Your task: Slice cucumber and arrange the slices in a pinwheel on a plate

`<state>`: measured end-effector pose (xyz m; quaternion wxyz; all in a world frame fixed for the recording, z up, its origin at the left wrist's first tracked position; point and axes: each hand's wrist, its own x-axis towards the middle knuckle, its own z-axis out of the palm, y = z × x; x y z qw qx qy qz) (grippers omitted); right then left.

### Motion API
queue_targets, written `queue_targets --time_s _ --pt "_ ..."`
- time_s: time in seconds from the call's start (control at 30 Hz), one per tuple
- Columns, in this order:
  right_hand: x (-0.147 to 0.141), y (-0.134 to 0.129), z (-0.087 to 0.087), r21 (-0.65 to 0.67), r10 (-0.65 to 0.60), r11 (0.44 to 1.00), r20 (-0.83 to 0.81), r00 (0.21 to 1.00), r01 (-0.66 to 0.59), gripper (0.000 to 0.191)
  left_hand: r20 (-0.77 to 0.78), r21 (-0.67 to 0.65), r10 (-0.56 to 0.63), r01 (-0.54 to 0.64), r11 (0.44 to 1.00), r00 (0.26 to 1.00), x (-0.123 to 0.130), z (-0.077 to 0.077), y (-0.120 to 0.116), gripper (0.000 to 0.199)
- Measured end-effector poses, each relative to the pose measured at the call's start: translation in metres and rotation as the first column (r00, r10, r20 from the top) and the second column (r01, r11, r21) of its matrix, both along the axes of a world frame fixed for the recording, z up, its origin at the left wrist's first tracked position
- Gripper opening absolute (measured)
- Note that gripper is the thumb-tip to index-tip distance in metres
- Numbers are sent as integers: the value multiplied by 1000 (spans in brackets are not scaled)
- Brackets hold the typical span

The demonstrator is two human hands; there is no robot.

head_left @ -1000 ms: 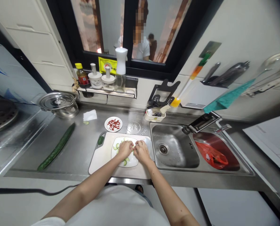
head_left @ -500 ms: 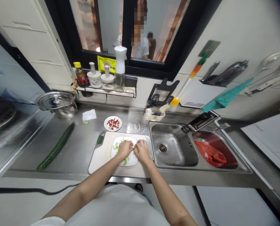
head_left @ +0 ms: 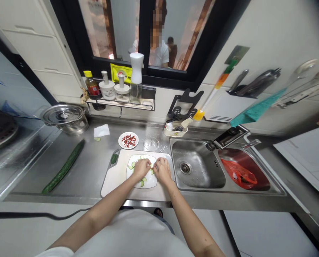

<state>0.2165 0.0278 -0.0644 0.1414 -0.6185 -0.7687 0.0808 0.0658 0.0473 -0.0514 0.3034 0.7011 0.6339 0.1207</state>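
My left hand [head_left: 141, 169] is closed over the right part of a white plate [head_left: 135, 181], its fingertips pinched together. Close beside it, my right hand [head_left: 162, 170] bends its fingers at the plate's right edge. Whatever lies between the fingers of either hand is too small to make out. Thin green cucumber slices [head_left: 142, 182] are spread on the plate, several partly hidden by my hands. Under the plate lies a pale cutting board [head_left: 112, 182], with a cucumber end [head_left: 114, 159] at its upper left corner.
A whole cucumber [head_left: 64, 167] lies left of the board. Behind the board stands a small dish of red pieces [head_left: 128, 140]. To the right is a sink [head_left: 199, 167] with a red bag [head_left: 239, 175]. A lidded pot [head_left: 65, 117] stands at the back left.
Both hands stay over the plate; only their fingers have shifted slightly. The plate and the other objects keep their places.
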Motion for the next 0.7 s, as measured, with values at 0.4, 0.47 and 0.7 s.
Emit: queue_targets --time_s 0.4,0.47,0.7 --pt "10 -23 30 167 -63 980 -233 970 104 15 60 38 85 -87 995 995 -18 -1 9 13" --pt "13 -31 34 182 -88 973 -261 961 139 15 85 57 93 -98 994 992 -26 -1 14 12" --pt "12 -63 35 160 -94 976 -305 948 148 16 53 82 214 -218 973 975 -71 -4 48 16"
